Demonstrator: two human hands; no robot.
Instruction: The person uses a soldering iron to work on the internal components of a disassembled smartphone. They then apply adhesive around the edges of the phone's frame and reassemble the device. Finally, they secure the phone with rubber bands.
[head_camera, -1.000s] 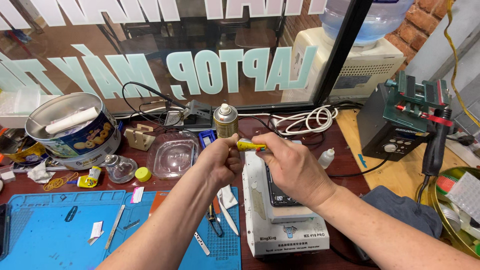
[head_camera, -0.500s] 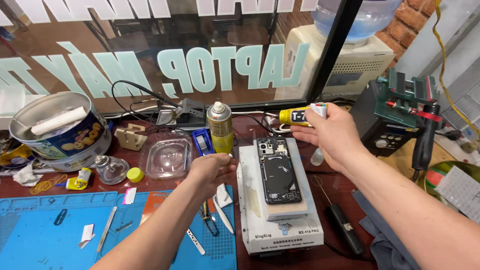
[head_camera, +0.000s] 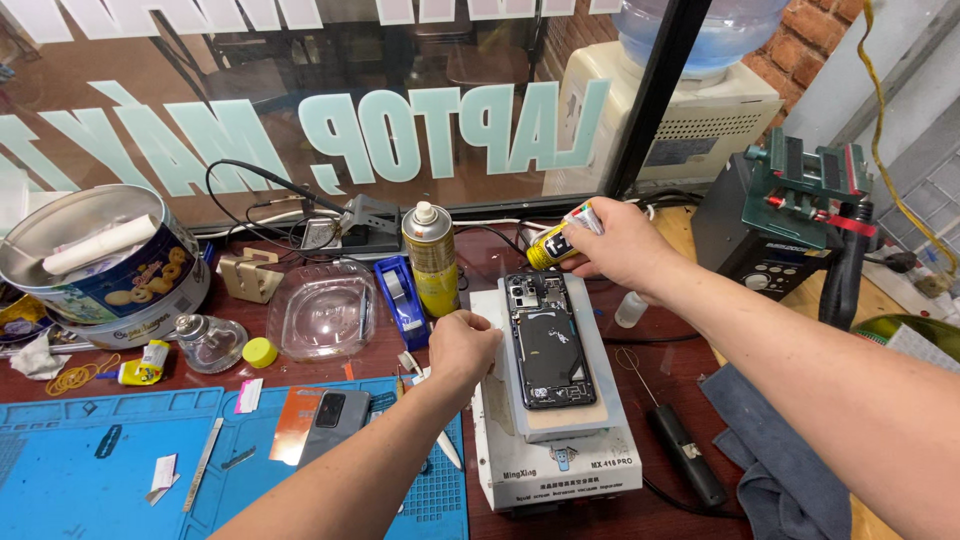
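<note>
Nearest me lies the blue mat (head_camera: 90, 470), with a grey phone cover (head_camera: 335, 420) at its right edge. My left hand (head_camera: 462, 345) sits just beyond it, at the left edge of the white heating plate (head_camera: 560, 465). Its fingers are curled in a loose fist; I cannot tell whether they pinch anything.

On the plate lies the opened phone (head_camera: 548, 340), back off and insides showing. Judgement: it is thin, stiff and fragile, and its exposed boards should not be pressed. I would take it by the long side edges only. It may also be warm from the plate.

Beyond the phone's top end, my right hand (head_camera: 620, 245) holds a small yellow glue tube (head_camera: 550, 245), fingers closed round its rear with the nozzle end pointing left. Judgement: the tube is light and soft-walled, so a firm squeeze would push out too much. The grip belongs on the stiffer rear end, as it is now.

Just left of the phone stand a spray can (head_camera: 432, 258) and a blue tape holder (head_camera: 402, 298). Further left are a clear tray (head_camera: 322, 318) and a biscuit tin (head_camera: 100, 265). A small white bottle (head_camera: 631, 308) stands right of the plate. A grey cloth (head_camera: 775, 455) lies at the right.
</note>
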